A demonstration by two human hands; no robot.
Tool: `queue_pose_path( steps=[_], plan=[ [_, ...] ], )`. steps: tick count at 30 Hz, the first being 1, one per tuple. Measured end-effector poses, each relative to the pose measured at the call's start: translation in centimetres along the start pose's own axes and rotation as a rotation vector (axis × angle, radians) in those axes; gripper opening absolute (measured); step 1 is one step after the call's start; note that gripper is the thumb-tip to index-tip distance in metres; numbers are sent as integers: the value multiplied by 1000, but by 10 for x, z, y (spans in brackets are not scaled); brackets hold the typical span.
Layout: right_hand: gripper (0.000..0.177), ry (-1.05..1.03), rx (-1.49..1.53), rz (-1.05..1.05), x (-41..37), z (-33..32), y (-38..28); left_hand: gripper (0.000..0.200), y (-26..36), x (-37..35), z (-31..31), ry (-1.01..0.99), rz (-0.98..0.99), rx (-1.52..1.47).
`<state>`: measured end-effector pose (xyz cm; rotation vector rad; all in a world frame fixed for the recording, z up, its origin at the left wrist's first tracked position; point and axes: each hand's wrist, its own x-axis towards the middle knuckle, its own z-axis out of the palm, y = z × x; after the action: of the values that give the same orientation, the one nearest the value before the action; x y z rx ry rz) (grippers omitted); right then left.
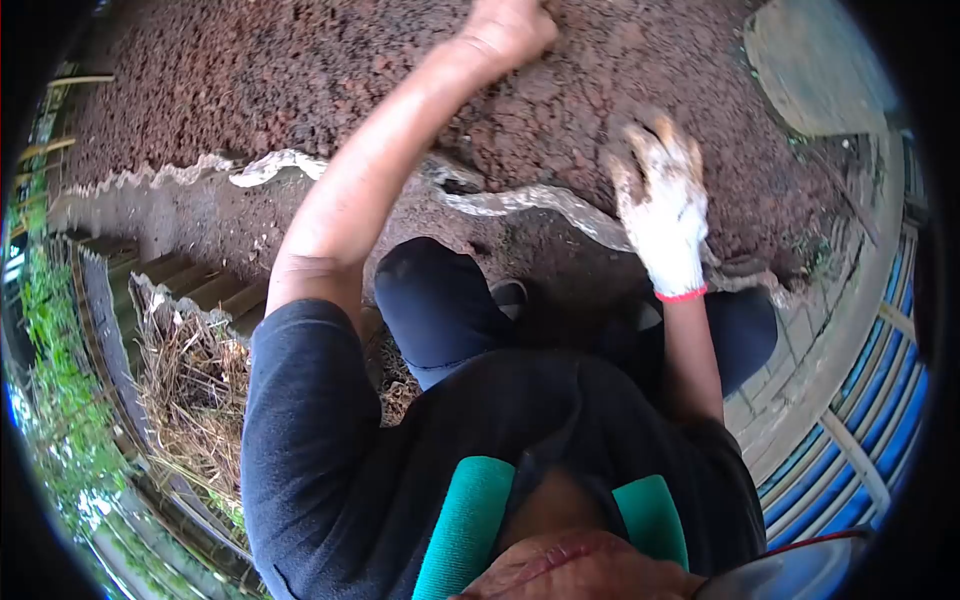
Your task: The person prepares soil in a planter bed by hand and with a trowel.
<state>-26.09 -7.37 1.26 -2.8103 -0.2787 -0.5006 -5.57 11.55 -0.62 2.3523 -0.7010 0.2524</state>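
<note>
My left hand (pixel 508 28), bare, reaches far forward over the dark reddish-brown soil (pixel 570 110) and is cut off by the top edge of the head view. Its visible part looks curled closed; whatever it may hold is out of sight. Nearer to my body, my right hand (pixel 664 200) wears a white glove with a red cuff, stained brown at the fingers. Those gloved fingers are spread apart and rest on or just above the crumbly soil, with nothing seen in them. Between the soil and my knees runs a rough, pale, wavy edging (pixel 540 198).
Dry straw (pixel 195 385) lies at the left beside ridged roofing-like sheets (pixel 200 285). A grey flat slab (pixel 815 70) sits at the upper right. Blue slats (pixel 875 400) line the right side. Green plants (pixel 55 330) grow at the far left.
</note>
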Motion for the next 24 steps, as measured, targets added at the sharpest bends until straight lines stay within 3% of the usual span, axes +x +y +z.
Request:
queue_pose_path(
  steps=[1,3,6,9,10,13,14,17,18,19,21,22,23,24],
  plan=[
    [32,11,46,9,1,-1,0,11,5,0,-9,29,-74,-108],
    [35,54,68,17,2,-1,1,15,7,-2,-24,-21,-25,7],
    [38,102,56,1,-2,6,4,19,6,-8,-26,-347,177,58],
    [38,90,119,13,-1,2,2,21,16,-13,-8,-313,215,394],
    [37,85,110,22,-1,1,2,20,15,-10,-7,-272,312,385],
    [37,130,85,-48,-5,9,10,18,0,7,-2,-437,295,312],
    [34,98,58,-26,-3,10,12,19,-1,8,3,-383,334,308],
    [32,53,56,21,4,18,24,19,-3,8,12,-491,269,401],
    [30,67,47,-25,14,13,28,20,-9,3,13,-371,344,337],
    [28,-133,226,28,31,1,35,20,-14,3,16,-350,355,347],
    [26,57,199,24,53,14,49,20,-17,-3,15,-322,361,369],
    [30,184,80,-95,74,31,62,19,0,-11,9,-250,224,319],
    [34,314,-40,-210,90,40,69,18,2,-16,12,-206,256,309],
    [46,293,-69,-39,98,27,41,18,2,-20,15,-158,293,300]
  ],
)
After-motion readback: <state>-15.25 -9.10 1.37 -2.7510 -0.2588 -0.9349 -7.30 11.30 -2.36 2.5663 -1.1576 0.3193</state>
